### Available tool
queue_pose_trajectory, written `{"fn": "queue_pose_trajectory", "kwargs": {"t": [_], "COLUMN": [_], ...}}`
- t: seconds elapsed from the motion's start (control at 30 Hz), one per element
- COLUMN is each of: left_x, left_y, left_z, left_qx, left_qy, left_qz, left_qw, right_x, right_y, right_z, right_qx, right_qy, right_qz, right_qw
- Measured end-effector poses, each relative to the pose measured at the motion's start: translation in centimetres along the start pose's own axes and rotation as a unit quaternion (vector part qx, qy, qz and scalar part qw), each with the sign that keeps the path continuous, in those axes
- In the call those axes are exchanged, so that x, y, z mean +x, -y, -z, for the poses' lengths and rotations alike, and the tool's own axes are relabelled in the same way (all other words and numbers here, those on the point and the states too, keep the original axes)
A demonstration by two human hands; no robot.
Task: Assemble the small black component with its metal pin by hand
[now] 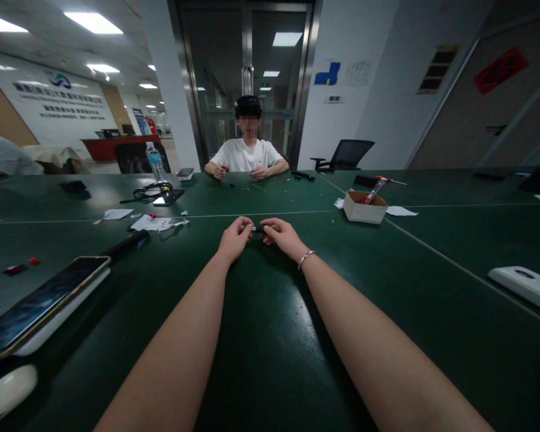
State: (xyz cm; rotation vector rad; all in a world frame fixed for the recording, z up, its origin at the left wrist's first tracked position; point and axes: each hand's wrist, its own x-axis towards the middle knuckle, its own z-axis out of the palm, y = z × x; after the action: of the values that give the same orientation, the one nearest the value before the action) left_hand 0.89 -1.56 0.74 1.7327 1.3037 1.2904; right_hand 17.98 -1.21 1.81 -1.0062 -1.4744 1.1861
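Both hands meet over the middle of the green table, at the far reach of my arms. Between them is a small black piece with a silvery end; it is too small to tell its kind. My left hand pinches the silvery end between thumb and finger. On the other side, my right hand, with a silver bracelet at its wrist, has thumb and fingers closed on the black end. The fingers partly cover the piece.
A person in a white shirt sits opposite. At left lie a phone, a black rod-like thing, paper scraps, a coiled cable and a water bottle. An open box stands at right, near a white device.
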Motion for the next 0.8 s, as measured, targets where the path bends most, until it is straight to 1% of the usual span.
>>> {"fn": "queue_pose_trajectory", "kwargs": {"t": [0.23, 0.43, 0.57, 0.8], "left_x": [0.27, 0.44, 0.56, 0.46], "left_y": [0.41, 0.50, 0.64, 0.40], "left_z": [-0.05, 0.11, 0.03, -0.04], "left_qx": [-0.057, 0.001, -0.032, -0.038], "left_qy": [0.016, -0.025, -0.022, -0.020], "left_qz": [-0.014, -0.003, -0.014, -0.015], "left_qw": [0.998, 1.000, 0.999, 0.999], "right_x": [-0.05, -0.18, -0.30, -0.37], "right_y": [0.11, 0.28, 0.49, 0.62], "right_z": [0.02, 0.03, -0.04, -0.09], "right_qx": [0.011, 0.005, 0.003, 0.009], "right_qy": [-0.011, -0.006, -0.005, -0.010], "right_qz": [-0.007, -0.010, -0.018, -0.024], "right_qw": [1.000, 1.000, 1.000, 1.000]}}
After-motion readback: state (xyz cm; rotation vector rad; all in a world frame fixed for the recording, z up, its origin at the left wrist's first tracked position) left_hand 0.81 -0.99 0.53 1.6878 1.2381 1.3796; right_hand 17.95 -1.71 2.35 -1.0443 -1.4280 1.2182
